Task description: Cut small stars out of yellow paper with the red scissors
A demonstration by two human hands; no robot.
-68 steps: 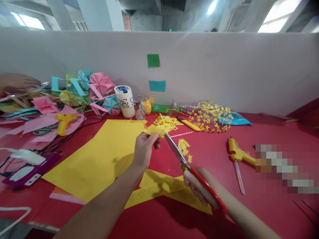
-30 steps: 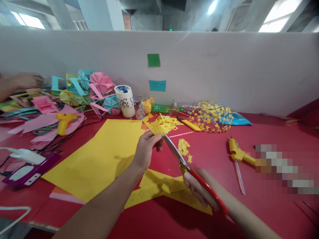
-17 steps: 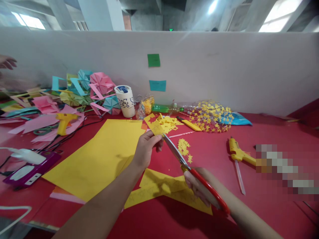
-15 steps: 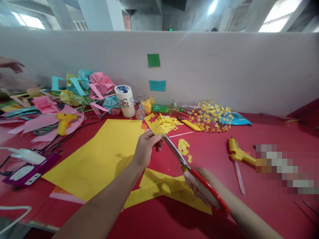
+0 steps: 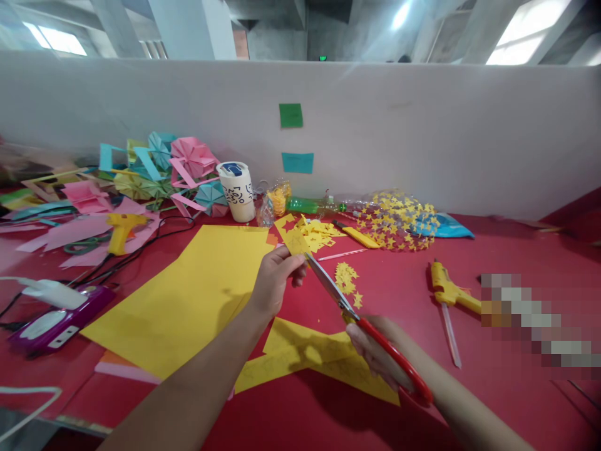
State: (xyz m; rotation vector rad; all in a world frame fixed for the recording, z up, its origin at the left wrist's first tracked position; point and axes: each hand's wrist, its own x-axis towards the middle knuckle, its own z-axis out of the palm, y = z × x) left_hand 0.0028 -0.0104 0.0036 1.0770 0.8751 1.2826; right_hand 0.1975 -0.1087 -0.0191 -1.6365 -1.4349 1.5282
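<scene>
My left hand [image 5: 277, 279] pinches a yellow paper strip [image 5: 293, 240] with star-shaped cutouts near its far end. My right hand [image 5: 373, 351] is closed round red-handled scissors [image 5: 345, 305], whose blade tips meet the strip's near edge beside my left thumb. Beyond the scissors lie small yellow stars [image 5: 346, 277] and a heap of yellow scraps [image 5: 319, 233]. Two yellow strips [image 5: 328, 354] with faint drawn outlines cross below my hands. A large yellow sheet [image 5: 201, 282] lies under and left of my left forearm.
On the red table [image 5: 399, 294] are a yellow glue gun [image 5: 446, 288] at right, another glue gun [image 5: 122, 233] at left, a purple power strip [image 5: 61, 322], a white cup [image 5: 237, 194], a yellow cutter [image 5: 361, 236] and folded paper shapes [image 5: 192, 156].
Another person's hand at the far left edge has dropped out of clear view, leaving a blur there. My hands, the strip and the scissors look almost unchanged.
</scene>
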